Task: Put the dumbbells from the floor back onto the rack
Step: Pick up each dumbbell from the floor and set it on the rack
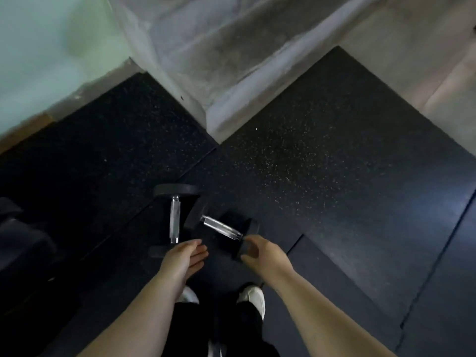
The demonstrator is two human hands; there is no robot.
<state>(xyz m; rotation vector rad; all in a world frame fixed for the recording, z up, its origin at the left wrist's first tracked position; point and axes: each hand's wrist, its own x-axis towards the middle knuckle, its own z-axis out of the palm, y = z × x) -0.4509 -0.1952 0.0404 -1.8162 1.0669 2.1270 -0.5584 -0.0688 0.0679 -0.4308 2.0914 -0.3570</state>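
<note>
- two dumbbells lie on the dark speckled rubber floor (322, 163) just ahead of the person's white shoes (253, 298): the left dumbbell (174, 219) has its chrome handle running away from the person, and the right dumbbell (222, 228) lies at an angle, one of its heads close to the left one's handle.
- the rack is not clearly in view; dark shapes at the left edge are too dim to name.
- the left hand (184, 258) hovers palm-up-and-inward over the near head of the left dumbbell, its fingers (199, 249) spread apart and gripping nothing.
- the right hand (260, 249) is at the near head of the right dumbbell, fingers loosely curled but not closed on anything; whether it touches the head i cannot tell.
- judged step: reaching down to take one dumbbell in each hand.
- to do it well, each hand should go to the middle of its chrome handle, not the rubber head, so the weight hangs balanced.
- the right handle is angled, so the wrist needs turning to match it before the fingers wrap.
- close fully around the handle, thumb under, before lifting.
- lift the right one clear first or straight up, as the heads sit close and could knock together.
</note>
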